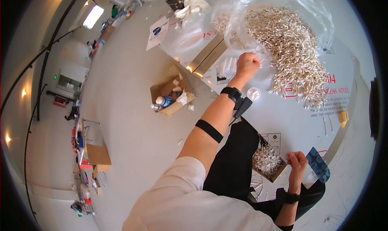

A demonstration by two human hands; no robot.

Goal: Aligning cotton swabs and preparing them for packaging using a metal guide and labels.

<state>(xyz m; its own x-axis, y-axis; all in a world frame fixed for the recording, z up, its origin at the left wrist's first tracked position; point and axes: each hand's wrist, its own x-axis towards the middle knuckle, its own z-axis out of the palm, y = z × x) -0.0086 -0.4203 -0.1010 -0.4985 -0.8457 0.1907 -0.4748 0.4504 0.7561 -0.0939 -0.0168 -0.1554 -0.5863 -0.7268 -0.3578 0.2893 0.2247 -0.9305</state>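
A large heap of white-tipped cotton swabs spills out of a clear plastic bag across the table. My left hand is closed in a fist at the heap's left edge; whatever it may hold is hidden. Just below it lies a small round whitish lid or tub. Clear plastic containers rest to its left. Close to my body, my right hand has its fingers pressed together beside an open small box filled with a tangle of swabs. Nothing nameable shows in those fingers.
Right of my right hand lies a dark blue patterned flat object. A small yellow box sits by the right table edge. An open cardboard box with bottles and crumpled paper stands at left. Scissors lie on a sheet at the back.
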